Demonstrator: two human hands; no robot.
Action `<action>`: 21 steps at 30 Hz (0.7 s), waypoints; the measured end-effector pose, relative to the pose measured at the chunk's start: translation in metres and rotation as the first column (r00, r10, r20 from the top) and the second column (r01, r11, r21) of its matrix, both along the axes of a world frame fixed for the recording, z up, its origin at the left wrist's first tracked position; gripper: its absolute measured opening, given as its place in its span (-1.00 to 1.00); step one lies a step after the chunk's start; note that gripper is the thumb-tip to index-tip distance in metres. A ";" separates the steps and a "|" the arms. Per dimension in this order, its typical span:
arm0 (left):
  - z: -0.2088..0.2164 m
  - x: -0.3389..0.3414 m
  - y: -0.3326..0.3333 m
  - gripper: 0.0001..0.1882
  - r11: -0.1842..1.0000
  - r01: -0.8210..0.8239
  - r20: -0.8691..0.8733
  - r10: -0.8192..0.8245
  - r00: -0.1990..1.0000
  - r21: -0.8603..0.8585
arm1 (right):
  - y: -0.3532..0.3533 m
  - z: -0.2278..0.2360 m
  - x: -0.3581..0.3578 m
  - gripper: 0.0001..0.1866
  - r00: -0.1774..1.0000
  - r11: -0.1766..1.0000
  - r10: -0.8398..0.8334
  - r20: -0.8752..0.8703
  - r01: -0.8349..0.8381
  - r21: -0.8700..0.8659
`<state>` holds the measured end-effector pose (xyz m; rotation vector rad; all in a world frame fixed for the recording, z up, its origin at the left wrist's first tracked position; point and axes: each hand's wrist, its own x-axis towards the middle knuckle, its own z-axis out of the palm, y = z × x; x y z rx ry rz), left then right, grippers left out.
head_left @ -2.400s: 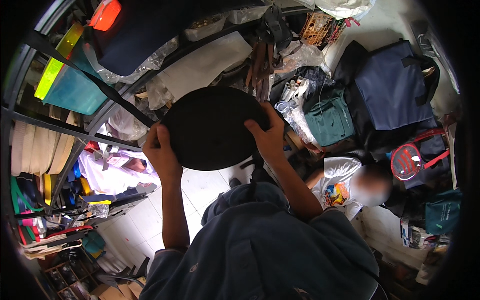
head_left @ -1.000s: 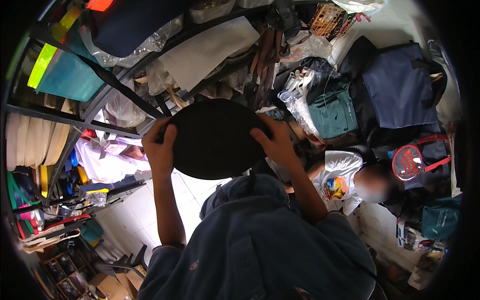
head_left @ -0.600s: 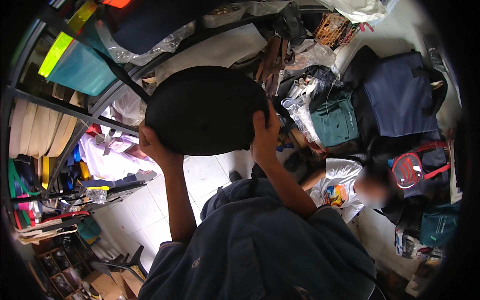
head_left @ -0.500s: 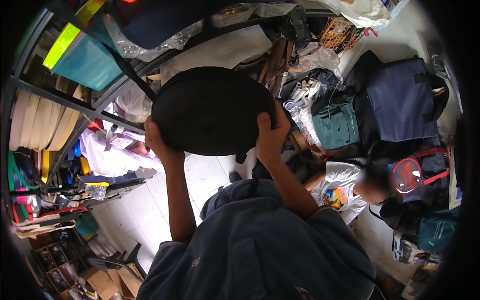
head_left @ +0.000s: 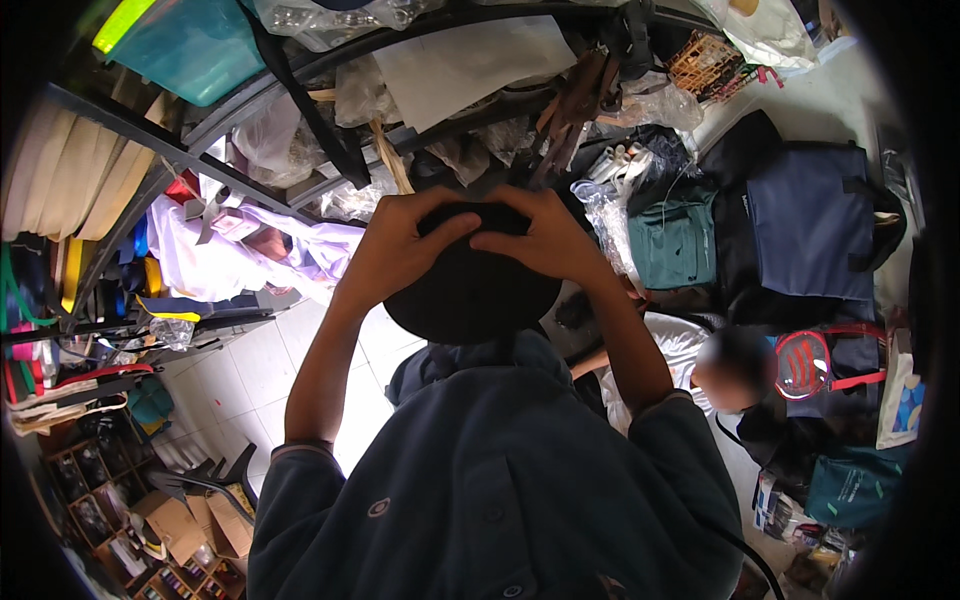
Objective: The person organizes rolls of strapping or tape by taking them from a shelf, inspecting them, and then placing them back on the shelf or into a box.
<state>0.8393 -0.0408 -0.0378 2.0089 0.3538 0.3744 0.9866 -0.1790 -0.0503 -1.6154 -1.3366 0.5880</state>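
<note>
A black, rounded, bag-like item (head_left: 472, 295) is held close in front of my chest, its smooth dark face toward me. My left hand (head_left: 402, 243) wraps over its upper left edge, the thumb lying on the near face. Over the upper right edge curls my right hand (head_left: 548, 236), with its thumb pointing toward the left one. Both sets of fingertips are hidden behind the top edge. The item is too dark to show any zip or seam.
Shelving at the left and far side holds a teal bin (head_left: 200, 55), rolled beige webbing (head_left: 75, 175) and plastic-wrapped goods. A black strap (head_left: 312, 105) hangs there. At the right sit a person (head_left: 665, 345), a green bag (head_left: 672, 240) and a navy bag (head_left: 812, 225). Cardboard boxes (head_left: 185, 525) stand lower left.
The black item has come down and closer to my chest, and less of its face shows. Both hands have slid from its sides to its top edge, nearer together.
</note>
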 end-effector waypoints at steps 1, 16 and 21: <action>-0.004 -0.001 -0.002 -0.74 1.000 -0.021 -0.020 0.020 1.000 -0.009 | -0.002 -0.004 0.001 -0.64 1.000 0.999 0.007 -0.023 -0.008 -0.031; -0.094 -0.056 0.004 -0.70 0.754 -0.427 -0.090 0.445 0.891 -0.500 | -0.052 -0.069 -0.027 -0.70 0.903 0.924 -0.383 -0.193 0.373 -0.087; -0.096 -0.070 0.014 -0.69 0.808 -0.115 -0.038 0.114 0.993 -0.578 | -0.055 -0.057 -0.023 -0.71 0.974 0.975 -0.183 -0.134 0.163 -0.149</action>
